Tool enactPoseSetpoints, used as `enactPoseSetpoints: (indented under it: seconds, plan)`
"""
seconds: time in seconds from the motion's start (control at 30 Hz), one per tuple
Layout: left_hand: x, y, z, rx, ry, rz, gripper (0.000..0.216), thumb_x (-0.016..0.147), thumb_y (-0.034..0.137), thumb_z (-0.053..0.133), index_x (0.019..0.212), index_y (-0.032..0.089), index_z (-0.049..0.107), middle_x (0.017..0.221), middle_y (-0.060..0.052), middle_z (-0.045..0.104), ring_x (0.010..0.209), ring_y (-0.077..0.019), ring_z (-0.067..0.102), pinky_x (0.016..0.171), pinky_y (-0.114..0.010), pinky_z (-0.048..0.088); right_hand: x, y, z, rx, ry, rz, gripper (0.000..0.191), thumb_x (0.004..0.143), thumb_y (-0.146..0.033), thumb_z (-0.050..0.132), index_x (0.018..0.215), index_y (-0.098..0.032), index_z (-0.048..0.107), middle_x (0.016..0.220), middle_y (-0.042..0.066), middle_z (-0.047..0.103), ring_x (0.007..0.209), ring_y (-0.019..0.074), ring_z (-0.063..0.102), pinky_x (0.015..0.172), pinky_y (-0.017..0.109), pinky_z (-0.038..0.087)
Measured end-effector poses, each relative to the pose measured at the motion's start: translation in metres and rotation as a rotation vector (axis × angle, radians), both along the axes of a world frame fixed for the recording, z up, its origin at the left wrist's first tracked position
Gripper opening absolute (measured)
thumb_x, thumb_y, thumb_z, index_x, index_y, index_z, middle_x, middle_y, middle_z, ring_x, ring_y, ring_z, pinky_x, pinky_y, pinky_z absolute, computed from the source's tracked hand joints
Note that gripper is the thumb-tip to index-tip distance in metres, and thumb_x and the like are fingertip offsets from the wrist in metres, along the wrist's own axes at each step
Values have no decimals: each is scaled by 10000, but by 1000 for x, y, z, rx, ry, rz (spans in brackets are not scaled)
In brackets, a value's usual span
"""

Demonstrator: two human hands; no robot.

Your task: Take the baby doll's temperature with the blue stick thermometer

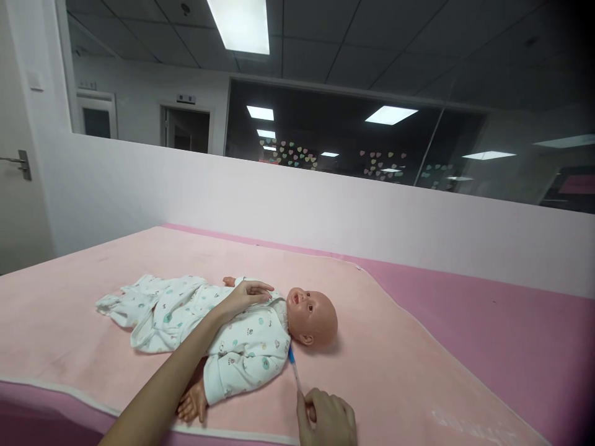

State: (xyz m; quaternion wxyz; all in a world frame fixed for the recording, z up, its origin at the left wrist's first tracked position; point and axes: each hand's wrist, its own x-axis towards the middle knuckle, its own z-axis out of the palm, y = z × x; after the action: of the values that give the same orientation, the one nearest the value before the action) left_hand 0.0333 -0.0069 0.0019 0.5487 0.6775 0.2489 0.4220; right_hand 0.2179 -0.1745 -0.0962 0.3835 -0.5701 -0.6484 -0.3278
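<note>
A baby doll (312, 316) lies on its back in a white printed outfit (253, 337), head to the right. My left hand (246, 296) rests on the doll's chest just below the collar, fingers loosely stretched and holding nothing I can see. Near the front edge, my right hand (328, 418) pinches the lower end of what looks like a thin thermometer (295, 371), with a pale stem and a blue far end. That blue end touches or lies just beside the doll's near shoulder, below its ear; I cannot tell whether it reaches under the cloth.
A peach-pink sheet (395, 365) with a white border covers much of a pink padded surface (488, 322). Behind it runs a low white wall (325, 210) with a large window above. At the left stands a door with a handle (23, 164).
</note>
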Motion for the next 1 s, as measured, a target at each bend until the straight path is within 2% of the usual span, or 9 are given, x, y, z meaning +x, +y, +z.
enactPoseSetpoints:
  seconds: [0.07,0.17,0.27,0.37,0.47,0.57,0.77,0.87,1.0]
  plan:
    - [1,1,-1,-16,-12,0,333,651,289,693,939,127,652,876,-103,654,879,-197,576,779,-293,422,-4,4,10,-16,-66,-25,404,891,-345,344,523,-196,418,449,-13,455,416,120,414,543,289,289]
    - [1,3,-3,-30,-30,2,327,632,287,708,910,121,662,867,-104,663,874,-200,585,785,-298,427,-16,19,39,-28,-69,-14,387,891,-364,324,549,-208,418,462,-1,473,421,137,439,486,279,257]
    - [0,4,-5,-22,-55,1,313,626,293,712,884,121,669,869,-101,665,867,-202,590,787,-307,433,-36,52,68,-93,-18,49,277,876,-275,345,629,-210,452,540,3,529,431,127,472,436,257,244]
    - [-1,6,-6,-23,-89,-9,300,621,289,715,864,119,672,863,-98,663,853,-201,591,794,-318,437,-56,88,84,-198,-34,46,101,803,-175,411,832,-185,508,681,44,594,500,148,527,415,247,257]
    - [-2,7,-6,-51,-145,-3,310,618,266,718,884,116,666,873,-98,658,853,-196,588,805,-317,434,-63,107,84,-280,-60,89,343,726,-104,428,1066,-130,464,788,85,612,615,180,571,458,247,333]
    - [-1,9,-6,-65,-144,3,309,625,252,713,900,120,663,886,-95,655,862,-191,584,799,-299,434,-57,110,79,-284,3,198,462,691,-63,402,1145,-144,428,879,75,608,717,176,581,533,240,404]
    - [0,8,-6,-6,-56,23,273,637,274,698,865,125,680,856,-89,668,811,-191,599,747,-288,453,-40,111,62,-63,54,451,334,811,-91,338,1090,-178,501,828,44,604,749,143,579,622,230,465]
    - [0,6,-6,53,11,21,262,645,282,685,855,126,693,861,-92,677,852,-211,602,772,-297,459,-38,116,56,16,62,477,286,846,-101,328,1019,-177,542,771,36,603,705,132,578,613,224,467]
    - [0,7,-7,82,71,43,265,638,292,685,849,132,704,864,-93,687,872,-232,609,790,-311,466,-37,119,54,21,48,472,261,867,-118,326,964,-167,563,744,33,601,693,126,572,631,227,462]
